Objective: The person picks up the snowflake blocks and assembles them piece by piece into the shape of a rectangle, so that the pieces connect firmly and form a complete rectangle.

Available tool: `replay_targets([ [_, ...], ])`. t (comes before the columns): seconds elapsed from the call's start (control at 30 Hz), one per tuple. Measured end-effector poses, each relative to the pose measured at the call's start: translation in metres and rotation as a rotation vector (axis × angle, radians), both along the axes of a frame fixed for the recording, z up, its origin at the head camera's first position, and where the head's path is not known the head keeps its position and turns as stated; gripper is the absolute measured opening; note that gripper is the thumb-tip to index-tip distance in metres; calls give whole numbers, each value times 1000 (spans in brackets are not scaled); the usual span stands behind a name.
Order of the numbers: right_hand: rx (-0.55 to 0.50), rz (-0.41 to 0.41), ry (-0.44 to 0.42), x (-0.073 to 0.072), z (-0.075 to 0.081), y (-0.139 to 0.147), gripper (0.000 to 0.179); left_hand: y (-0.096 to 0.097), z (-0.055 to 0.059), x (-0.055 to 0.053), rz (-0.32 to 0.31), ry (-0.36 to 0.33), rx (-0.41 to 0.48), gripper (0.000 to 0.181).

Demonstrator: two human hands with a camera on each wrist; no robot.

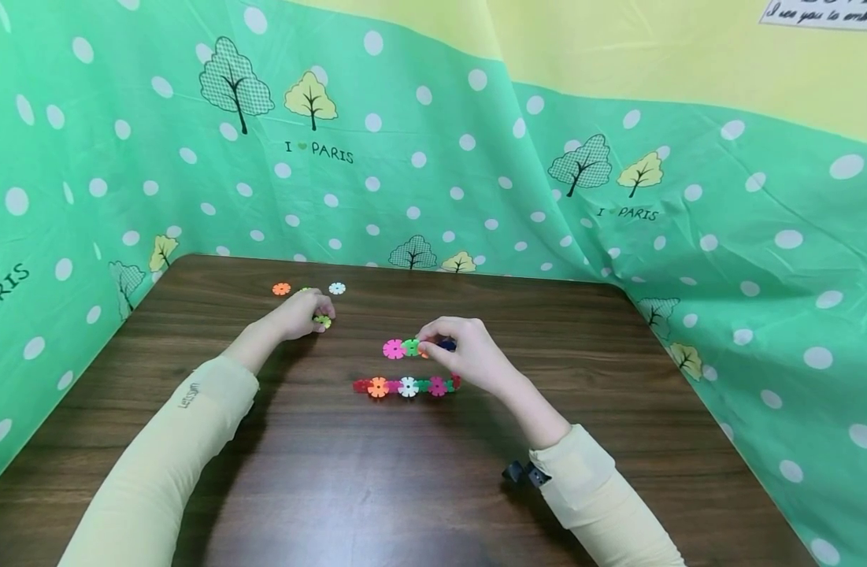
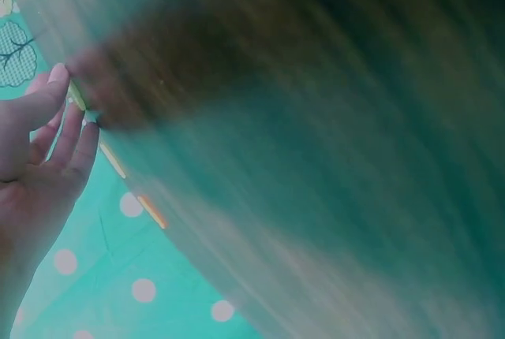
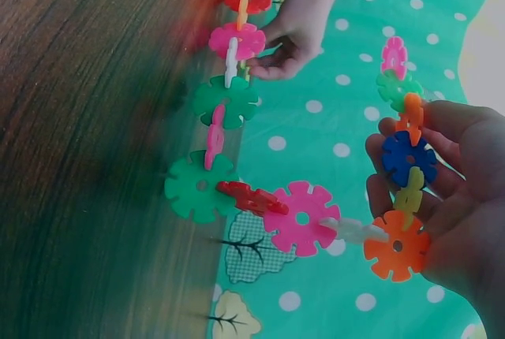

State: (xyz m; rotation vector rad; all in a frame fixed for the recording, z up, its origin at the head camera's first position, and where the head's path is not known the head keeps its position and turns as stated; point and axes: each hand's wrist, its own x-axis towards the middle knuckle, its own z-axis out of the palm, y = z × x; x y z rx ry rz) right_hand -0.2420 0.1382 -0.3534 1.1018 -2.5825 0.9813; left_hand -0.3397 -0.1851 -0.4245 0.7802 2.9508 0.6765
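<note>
My right hand [image 1: 468, 354] pinches one end of a chain of interlocking flower-shaped discs. Near the fingertips in the right wrist view are an orange disc [image 3: 411, 118], a blue disc [image 3: 409, 159] and, at the tip, a pink disc [image 3: 394, 57]. From there the chain curves through an orange disc [image 3: 397, 246] and a large pink disc [image 3: 301, 218] to green ones at the left. Farther back on the left, my left hand [image 1: 298, 313] bends over the table, holding a yellow-green disc [image 1: 323, 322] between thumb and fingers. In the left wrist view that disc [image 2: 76, 94] shows edge-on at the fingertips.
On the dark wooden table [image 1: 320, 472], an orange disc [image 1: 281, 289] and a white disc [image 1: 337, 288] lie beyond the left hand, with another yellowish disc partly hidden between them. A green polka-dot cloth [image 1: 405, 189] hangs along the table's far and side edges.
</note>
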Motion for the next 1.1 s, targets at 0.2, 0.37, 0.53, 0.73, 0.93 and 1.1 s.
replay_targets([
  [0.2,-2,2,5,1,0,0,7,-2,2,2,24,-18,32,29],
  [0.37,0,-4,4,0,0,0,8,-3,5,6,51,10,62,13],
  [0.53,-2,1,14,-1,-2,1,10,0,13,14,39,41,73,11],
  [0.73,3,4,55,-1,-2,0,9,10,25,26,59,67,137,11],
  [0.93,18,-18,56,1,-1,-3,7,19,38,38,77,117,185,9],
  [1.1,24,-31,49,1,-1,-4,9,26,49,51,105,120,257,9],
])
